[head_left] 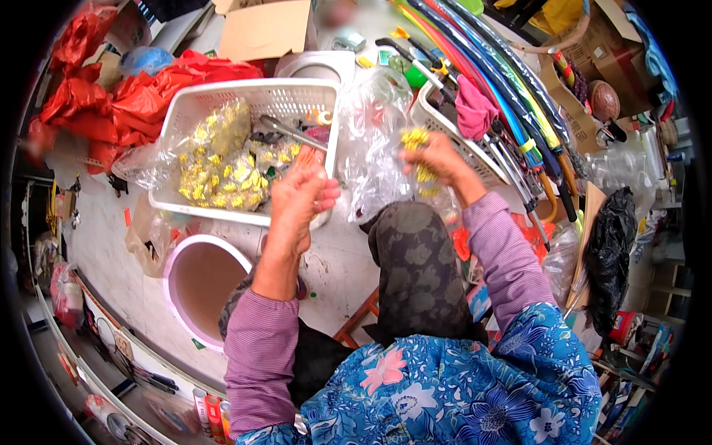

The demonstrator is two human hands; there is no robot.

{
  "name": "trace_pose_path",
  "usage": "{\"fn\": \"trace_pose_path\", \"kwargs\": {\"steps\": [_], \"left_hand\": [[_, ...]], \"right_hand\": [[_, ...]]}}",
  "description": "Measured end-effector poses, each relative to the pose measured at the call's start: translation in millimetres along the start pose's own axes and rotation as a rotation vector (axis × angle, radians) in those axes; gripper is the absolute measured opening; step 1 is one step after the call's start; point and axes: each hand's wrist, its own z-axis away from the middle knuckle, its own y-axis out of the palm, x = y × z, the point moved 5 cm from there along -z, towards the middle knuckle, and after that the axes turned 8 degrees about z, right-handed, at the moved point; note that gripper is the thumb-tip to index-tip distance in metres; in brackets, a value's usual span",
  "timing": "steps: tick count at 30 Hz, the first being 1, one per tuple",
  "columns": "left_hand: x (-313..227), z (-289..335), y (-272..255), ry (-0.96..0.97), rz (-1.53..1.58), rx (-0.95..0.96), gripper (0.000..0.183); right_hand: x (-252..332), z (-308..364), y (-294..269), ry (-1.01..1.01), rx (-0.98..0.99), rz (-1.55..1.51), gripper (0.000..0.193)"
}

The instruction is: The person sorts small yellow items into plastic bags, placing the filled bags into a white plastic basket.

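While I watch the right hand pinch a yellow bunch on the right, the left hand hangs loosely open; yellow packets crowd the white basket far left, so I judge much is left, little finished.

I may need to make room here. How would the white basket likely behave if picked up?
The white basket would probably stay fairly stiff, as its walls and rim hold their shape. It may be light itself, given the perforated, plastic-looking sides. Lifted, it could tip leftward, since the yellow pieces heap mostly in its left part.
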Motion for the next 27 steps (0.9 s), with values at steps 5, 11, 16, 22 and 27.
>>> {"fn": "trace_pose_path", "kwargs": {"steps": [5, 11, 16, 22, 27], "left_hand": [[23.6, -12.9, 11.6, -0.051, -0.051, -0.005, 0.025], [53.5, -27.5, 11.2, -0.021, -0.135, 0.032, 0.043], [24.9, -16.4, 37.1, 0.147, -0.056, 0.036, 0.06], [5.2, -9.2, 46.7, 0.204, 0.059, 0.192, 0.048], [2.8, -17.9, 27.1, 0.202, 0.282, 0.115, 0.022]], "right_hand": [[-40.3, -19.1, 24.6, 0.135, 0.133, 0.066, 0.019], [-23.4, -32.4, 32.9, -0.002, 0.025, 0.023, 0.018], [57.2, -18.3, 59.9, -0.123, 0.084, 0.117, 0.015], [86.9, -7.2, 95.6, -0.141, 0.245, 0.024, 0.019], [101.4, 3.0, 87.9, -0.154, 0.28, -0.124, 0.019]]}}
